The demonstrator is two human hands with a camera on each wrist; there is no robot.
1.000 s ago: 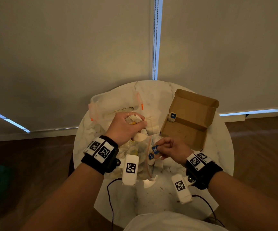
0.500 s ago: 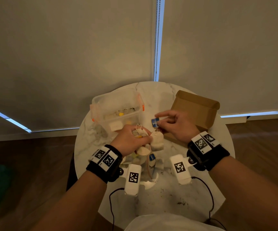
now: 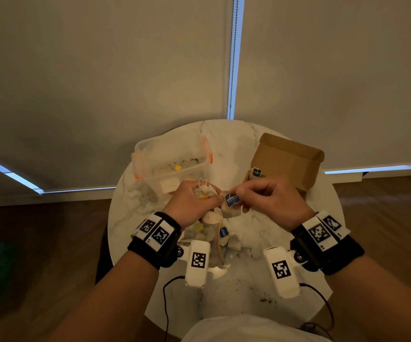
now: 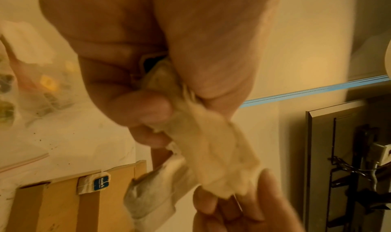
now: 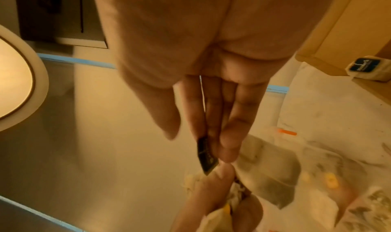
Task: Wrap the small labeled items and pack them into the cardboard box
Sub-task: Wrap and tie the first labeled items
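My left hand (image 3: 191, 202) is clenched around a bunch of pale tea bags (image 3: 205, 192), a white string loop sticking up above my knuckles. My right hand (image 3: 268, 199) meets it above the middle of the round marble table (image 3: 268, 233), thumb and fingers pinching a small blue tag (image 3: 231, 200); a soft, cream tea bag (image 3: 231, 213) hangs just under it, touching my left fingertips. The cardboard box (image 3: 288, 161) sits open at the far right, lid flap up, one blue-labelled bag (image 3: 256, 173) perched on its near left corner. A clear plastic tub (image 3: 172, 156) with orange clips stands far left. More bags lie in a plastic bag (image 3: 206, 234) beneath my wrists. Bare marble lies between my right hand and the box.
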